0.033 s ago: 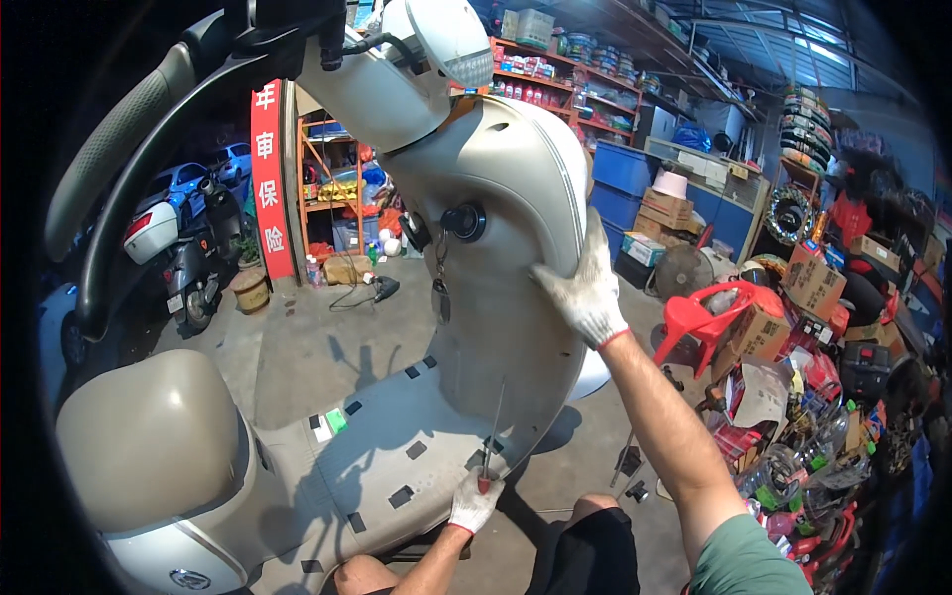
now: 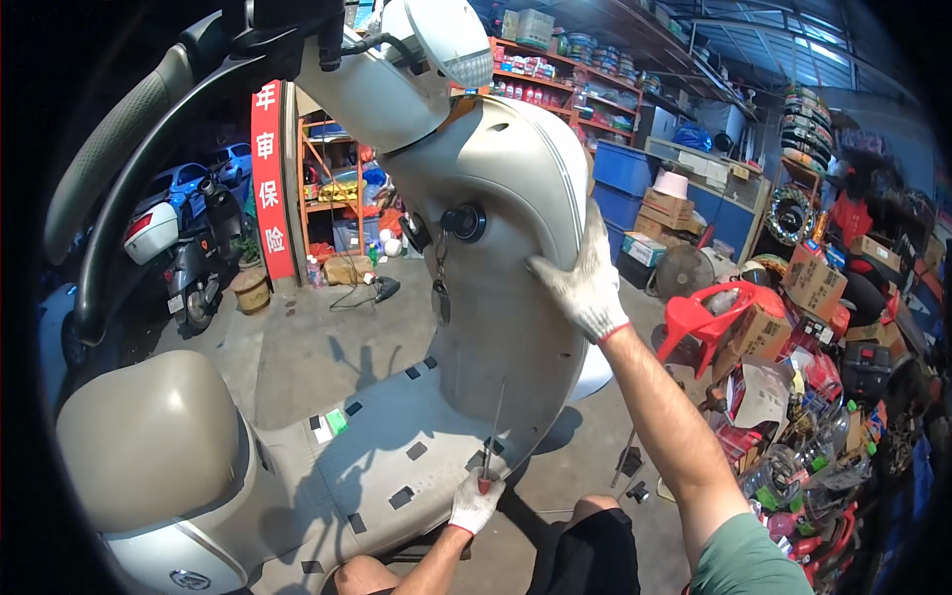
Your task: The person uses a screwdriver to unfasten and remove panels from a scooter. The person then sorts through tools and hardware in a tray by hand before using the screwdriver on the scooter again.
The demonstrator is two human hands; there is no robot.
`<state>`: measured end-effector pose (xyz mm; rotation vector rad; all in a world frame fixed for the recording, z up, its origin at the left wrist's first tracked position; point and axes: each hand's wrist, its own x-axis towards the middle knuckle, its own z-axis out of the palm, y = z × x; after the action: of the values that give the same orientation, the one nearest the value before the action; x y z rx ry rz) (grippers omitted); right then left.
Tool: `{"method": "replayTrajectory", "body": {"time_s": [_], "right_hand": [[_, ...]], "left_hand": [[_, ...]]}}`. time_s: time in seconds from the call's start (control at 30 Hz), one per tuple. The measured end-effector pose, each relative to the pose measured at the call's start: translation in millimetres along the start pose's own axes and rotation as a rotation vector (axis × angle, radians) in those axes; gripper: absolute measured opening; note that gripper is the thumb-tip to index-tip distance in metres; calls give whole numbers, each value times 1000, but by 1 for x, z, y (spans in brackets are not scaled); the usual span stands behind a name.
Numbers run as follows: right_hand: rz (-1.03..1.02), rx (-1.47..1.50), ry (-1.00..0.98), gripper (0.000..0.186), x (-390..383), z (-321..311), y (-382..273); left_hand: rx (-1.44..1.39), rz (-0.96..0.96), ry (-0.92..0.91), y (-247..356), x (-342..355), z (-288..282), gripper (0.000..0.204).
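Scooter (image 2: 382, 446): occupies left and centre of frame. Red chair (image 2: 696, 319): right of centre. Right hand (image 2: 587, 286): gloved, right of centre, thumb spread from extended fingers, resting on the edge of the scooter's front panel (image 2: 511, 307). Left hand (image 2: 476, 506): gloved, lower centre, fingers closed around screwdriver (image 2: 484, 486) handle. Shaft points upward; tip contact cannot be determined.

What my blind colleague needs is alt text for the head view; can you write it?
A gloved left hand holds a red-handled tool by the footboard of a beige scooter; the gloved right hand rests on its front panel.
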<state>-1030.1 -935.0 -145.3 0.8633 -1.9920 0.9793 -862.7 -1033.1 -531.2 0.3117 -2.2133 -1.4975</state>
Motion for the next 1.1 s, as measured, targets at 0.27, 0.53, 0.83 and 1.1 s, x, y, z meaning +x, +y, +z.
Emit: {"method": "replayTrajectory", "body": {"time_s": [0.27, 0.53, 0.83, 1.1], "right_hand": [[-96, 21, 37, 109, 10, 0, -7], [-216, 13, 96, 103, -10, 11, 13], [-70, -38, -118, 84, -168, 19, 89], [570, 730, -667, 50, -384, 48, 91]], "left_hand": [[21, -14, 10, 0, -3, 1, 29], [-27, -8, 6, 7, 1, -1, 24], [-52, -68, 57, 1, -12, 5, 23], [170, -160, -86, 26, -62, 31, 26]]}}
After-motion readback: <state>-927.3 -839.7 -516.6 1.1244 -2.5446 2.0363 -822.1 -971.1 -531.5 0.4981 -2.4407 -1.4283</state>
